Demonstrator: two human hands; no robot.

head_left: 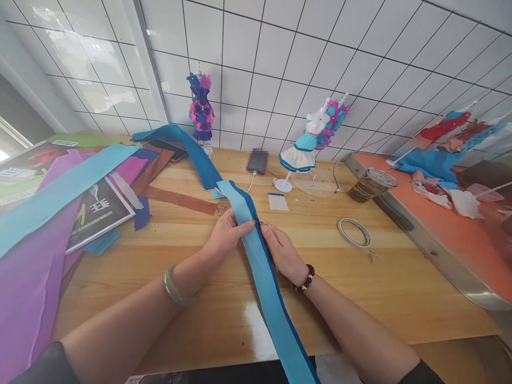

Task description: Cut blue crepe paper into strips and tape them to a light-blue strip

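A long light blue strip [260,272] lies over a darker blue strip [287,314], which shows along its right edge; both run from mid-table down past the front edge. My left hand [228,232] pinches the light blue strip near its upper part, thumb on top and fingers beneath. Closed at the right edge of the strips is my right hand [282,250], its thumb and finger at a small dark object that I cannot make out clearly. Beyond the strips' upper end, another dark blue band [196,154] stretches back toward the wall.
Coloured sheets [44,256] and magazines [100,208] pile up on the left. Small dressed stands [202,109] [298,154] are at the back, near a power bank [257,160]. At right are a tape roll [354,232], a lidded cup [372,184] and an orange surface [448,229].
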